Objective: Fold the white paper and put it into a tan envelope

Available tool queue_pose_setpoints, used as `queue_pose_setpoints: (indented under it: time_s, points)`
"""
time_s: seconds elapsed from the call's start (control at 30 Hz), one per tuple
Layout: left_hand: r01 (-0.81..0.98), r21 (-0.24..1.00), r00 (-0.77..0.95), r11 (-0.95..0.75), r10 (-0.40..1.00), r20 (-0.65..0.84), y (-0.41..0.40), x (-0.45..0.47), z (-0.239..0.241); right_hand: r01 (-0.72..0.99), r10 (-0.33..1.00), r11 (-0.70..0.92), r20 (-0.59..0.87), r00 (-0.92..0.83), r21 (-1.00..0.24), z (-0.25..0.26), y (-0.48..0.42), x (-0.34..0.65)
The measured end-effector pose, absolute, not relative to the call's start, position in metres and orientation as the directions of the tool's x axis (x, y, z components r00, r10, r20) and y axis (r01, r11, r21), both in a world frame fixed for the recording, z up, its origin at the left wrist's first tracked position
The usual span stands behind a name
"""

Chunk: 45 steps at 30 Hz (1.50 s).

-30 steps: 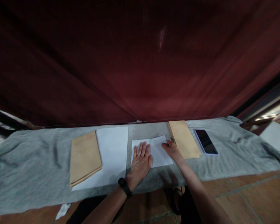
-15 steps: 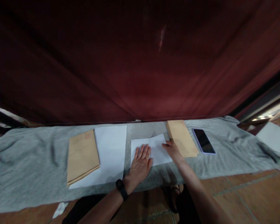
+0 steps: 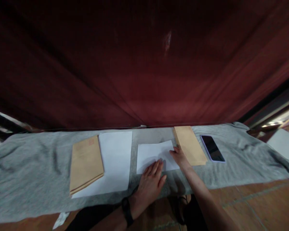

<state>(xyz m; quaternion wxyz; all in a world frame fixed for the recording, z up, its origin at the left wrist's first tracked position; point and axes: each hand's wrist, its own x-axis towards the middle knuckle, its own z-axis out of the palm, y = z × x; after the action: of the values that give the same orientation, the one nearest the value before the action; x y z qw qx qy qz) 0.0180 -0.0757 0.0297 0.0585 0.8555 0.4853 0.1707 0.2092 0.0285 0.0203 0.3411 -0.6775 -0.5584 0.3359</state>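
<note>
A folded sheet of white paper lies on the grey cloth in front of me. My left hand, with a black band at its wrist, rests flat at the paper's near edge, its fingers stretched over the lower part. At the right edge of the same paper, my right hand holds it by the corner with bent fingers; the fingertips are partly hidden. Just beyond that hand is a stack of brown envelopes.
On the left, another brown envelope stack overlaps larger white sheets. A phone in a light purple case lies to the right. The grey cloth runs along a dark red wall. Below are floor tiles.
My left hand has slid down the paper toward me, from its middle to its near edge. My right hand keeps its place at the right edge. The view has shifted slightly.
</note>
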Motion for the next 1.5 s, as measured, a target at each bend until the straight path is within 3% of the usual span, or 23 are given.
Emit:
queue_pose_setpoints:
  time_s: [0.17, 0.3, 0.4, 0.47, 0.53, 0.67, 1.03, 1.5]
  points:
    - [0.831, 0.301, 0.416, -0.468, 0.882, 0.223, -0.057, 0.014, 0.029, 0.615, 0.988, -0.146, -0.078, 0.136, -0.775, 0.019, 0.031, 0.210]
    - [0.878, 0.261, 0.341, -0.400, 0.907, 0.246, -0.040, 0.013, 0.023, 0.693, 0.988, -0.133, -0.037, 0.152, -0.709, 0.020, 0.020, 0.206]
    - [0.916, 0.207, 0.285, -0.344, 0.920, 0.270, -0.022, 0.010, 0.017, 0.862, 0.974, -0.068, 0.153, 0.166, -0.502, 0.022, 0.008, 0.199]
    - [0.930, 0.179, 0.266, -0.322, 0.923, 0.276, -0.012, 0.008, 0.012, 0.939, 0.950, 0.035, 0.303, 0.075, -0.342, 0.022, 0.003, 0.191]
    - [0.935, 0.160, 0.265, -0.316, 0.925, 0.273, -0.004, 0.008, 0.007, 0.942, 0.925, 0.183, 0.373, -0.069, -0.281, 0.018, 0.002, 0.179]
    - [0.937, 0.124, 0.288, -0.327, 0.923, 0.254, 0.002, 0.010, -0.003, 0.892, 0.908, 0.348, 0.342, -0.244, -0.289, 0.005, 0.003, 0.153]
    - [0.969, 0.120, 0.177, -0.218, 0.944, 0.279, -0.001, 0.002, -0.006, 0.945, 0.912, 0.295, 0.336, -0.234, -0.143, -0.012, -0.001, 0.157]
    - [0.967, 0.164, 0.134, -0.192, 0.940, 0.314, -0.014, -0.008, -0.008, 0.968, 0.917, 0.213, 0.368, -0.151, -0.134, -0.017, -0.009, 0.171]
